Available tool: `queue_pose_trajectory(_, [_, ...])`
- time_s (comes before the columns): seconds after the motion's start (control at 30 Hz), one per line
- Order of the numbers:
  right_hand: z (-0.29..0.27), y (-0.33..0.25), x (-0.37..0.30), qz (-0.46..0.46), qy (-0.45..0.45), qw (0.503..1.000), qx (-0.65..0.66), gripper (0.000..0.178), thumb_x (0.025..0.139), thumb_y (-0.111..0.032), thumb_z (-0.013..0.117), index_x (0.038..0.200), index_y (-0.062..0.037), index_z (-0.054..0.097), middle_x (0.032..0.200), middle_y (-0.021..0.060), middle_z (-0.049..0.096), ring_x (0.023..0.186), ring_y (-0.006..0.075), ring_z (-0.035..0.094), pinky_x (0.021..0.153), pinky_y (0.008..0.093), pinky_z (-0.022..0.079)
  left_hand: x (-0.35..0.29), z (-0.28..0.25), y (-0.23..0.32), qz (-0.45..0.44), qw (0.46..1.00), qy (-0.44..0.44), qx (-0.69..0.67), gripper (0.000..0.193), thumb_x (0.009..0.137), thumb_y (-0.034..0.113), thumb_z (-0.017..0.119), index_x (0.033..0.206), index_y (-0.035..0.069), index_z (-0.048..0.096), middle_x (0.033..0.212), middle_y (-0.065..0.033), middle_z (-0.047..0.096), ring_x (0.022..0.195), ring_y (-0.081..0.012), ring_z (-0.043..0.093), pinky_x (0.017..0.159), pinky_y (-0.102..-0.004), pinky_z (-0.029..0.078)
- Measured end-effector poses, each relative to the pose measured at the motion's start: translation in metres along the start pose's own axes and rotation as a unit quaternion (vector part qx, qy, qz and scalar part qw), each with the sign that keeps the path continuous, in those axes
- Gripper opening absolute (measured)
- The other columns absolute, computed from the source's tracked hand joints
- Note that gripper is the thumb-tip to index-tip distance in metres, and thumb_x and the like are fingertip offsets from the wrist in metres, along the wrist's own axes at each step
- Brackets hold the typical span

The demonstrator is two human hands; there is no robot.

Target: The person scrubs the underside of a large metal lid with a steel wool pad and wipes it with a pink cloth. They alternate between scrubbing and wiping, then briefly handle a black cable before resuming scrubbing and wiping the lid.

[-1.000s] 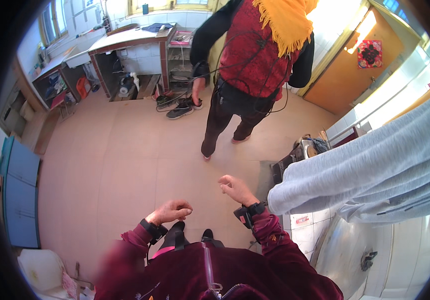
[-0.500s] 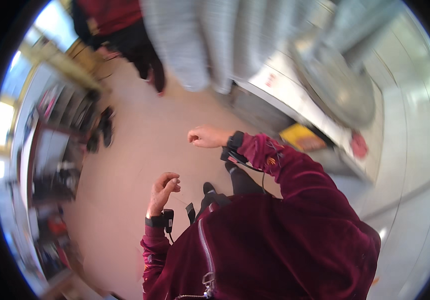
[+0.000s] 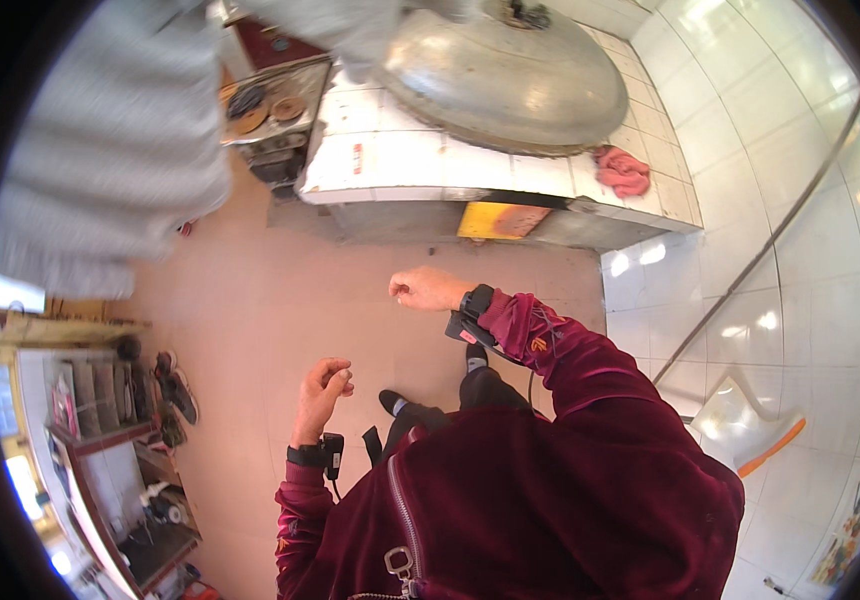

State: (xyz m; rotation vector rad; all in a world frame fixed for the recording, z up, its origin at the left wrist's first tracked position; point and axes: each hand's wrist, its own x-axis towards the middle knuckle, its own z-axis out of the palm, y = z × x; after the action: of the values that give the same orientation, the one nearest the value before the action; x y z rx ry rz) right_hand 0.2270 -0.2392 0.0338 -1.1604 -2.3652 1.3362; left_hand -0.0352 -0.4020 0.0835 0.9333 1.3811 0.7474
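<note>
My left hand hangs over the pinkish floor with its fingers loosely bent and the thumb apart, holding nothing. Ahead and to its right, my right hand is curled into a loose fist, and nothing shows in it. Both are in the air and touch no object. Nearest to the right hand is the white-tiled stove counter, with a large domed metal lid on top and a crumpled pink cloth at the lid's near right. A yellow panel shows in the counter's front.
Grey fabric fills the upper left, close to the camera. A shelf unit stands at the left, with shoes on the floor beside it. White tiled wall runs along the right, where a white dustpan-like piece with an orange edge leans.
My view has turned right: the counter and lid now lie straight ahead, and the grey fabric has shifted left. The person in red and black is out of sight. Both hands keep nearly the same pose.
</note>
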Motion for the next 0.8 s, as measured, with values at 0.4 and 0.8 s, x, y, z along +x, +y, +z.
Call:
queue_pose_trajectory(0.4, [-0.200, 0.210, -0.153, 0.143, 0.393, 0.908, -0.021, 0.027, 0.082, -0.015, 0.063, 0.107, -0.0051, 0.064, 0.101, 0.0128, 0.065, 0.082, 0.0221, 0.064, 0.075, 0.0348, 0.051, 0.157, 0.190, 0.078, 0.046, 0.981, -0.139, 0.126, 0.026, 0.091, 0.015, 0.061, 0.110, -0.003, 0.061, 0.086, -0.0044, 0.063, 0.075, -0.0114, 0.061, 0.070, -0.0257, 0.051])
queue_pose_trajectory(0.8, [-0.329, 0.316, -0.207, 0.410, 0.512, 0.739, -0.157, 0.064, 0.075, -0.033, 0.072, 0.127, -0.0070, 0.048, 0.129, 0.0186, 0.047, 0.119, 0.0389, 0.047, 0.098, 0.0464, 0.042, 0.314, 0.251, 0.174, 0.236, 0.932, -0.100, 0.255, 0.024, 0.087, 0.013, 0.063, 0.108, 0.001, 0.061, 0.091, -0.0068, 0.063, 0.075, -0.0138, 0.058, 0.069, -0.0282, 0.049])
